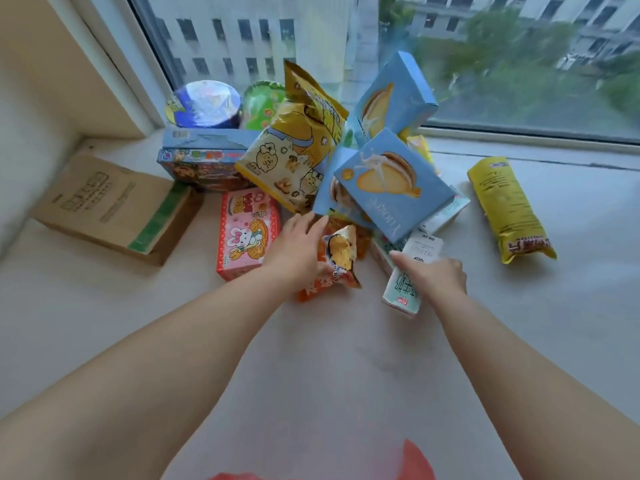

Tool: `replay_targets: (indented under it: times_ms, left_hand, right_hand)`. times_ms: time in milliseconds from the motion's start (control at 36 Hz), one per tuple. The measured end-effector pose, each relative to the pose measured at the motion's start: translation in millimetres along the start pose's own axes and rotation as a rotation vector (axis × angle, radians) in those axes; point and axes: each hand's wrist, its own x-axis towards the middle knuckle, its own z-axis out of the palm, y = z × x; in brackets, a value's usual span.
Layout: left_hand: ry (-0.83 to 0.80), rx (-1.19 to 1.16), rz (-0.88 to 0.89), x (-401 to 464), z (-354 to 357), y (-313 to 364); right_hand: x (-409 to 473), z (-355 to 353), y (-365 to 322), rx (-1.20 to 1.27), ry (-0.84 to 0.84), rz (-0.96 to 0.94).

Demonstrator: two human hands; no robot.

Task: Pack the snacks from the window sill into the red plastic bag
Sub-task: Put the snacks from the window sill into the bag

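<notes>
Snacks are piled on the pale window sill (311, 358). My left hand (298, 244) rests on an orange snack bag (341, 258) at the front of the pile, its fingers stretched toward a tilted blue cake box (391, 181). My right hand (436, 277) grips a white and green drink carton (403, 294) just right of that bag, thumb pointing left. Behind are a yellow popcorn bag (298, 150), a second blue cake box (391, 98) and a pink rabbit box (246, 230). A strip of the red plastic bag (415, 462) shows at the bottom edge.
A long yellow snack bag (509, 209) lies apart on the right. Two cup noodle tubs (207, 103) stand on stacked boxes (201, 164) by the window glass. A brown cardboard box (110, 206) sits in the left corner against the wall.
</notes>
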Motion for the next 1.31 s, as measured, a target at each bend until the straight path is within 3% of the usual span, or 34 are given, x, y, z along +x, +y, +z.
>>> replay_targets:
  times_ms: [222,389,500,611,778,1056,1306]
  left_hand:
    - [-0.105,-0.046,-0.054,29.6,6.8,1.7]
    - [-0.066,-0.074,-0.085,30.1,10.2,6.3]
    - [-0.068,-0.044,-0.111,26.2,13.0,7.4]
    - [-0.133,-0.034,-0.109,14.1,21.3,7.4]
    - [-0.114,0.163,-0.131,-5.9,25.7,7.4]
    - [-0.227,-0.044,-0.233,-43.1,26.4,22.0]
    - [-0.093,-0.197,-0.270,-98.7,8.1,46.4]
  right_hand:
    - [14.8,7.3,12.8,0.035,-0.116,-0.215]
    - [-14.4,16.9,1.5,-0.518,-0.112,-0.428]
    - [-17.0,17.7,3.4,-0.591,-0.120,-0.474]
    - [-27.3,17.9,9.0,-0.583,-0.174,-0.469]
    - [-38.1,19.9,25.5,-0.508,-0.157,-0.364]
    - [-66.8,22.4,47.0,-0.462,-0.177,-0.342]
    - [-113.4,-4.9,63.8,-0.349,-0.169,-0.294]
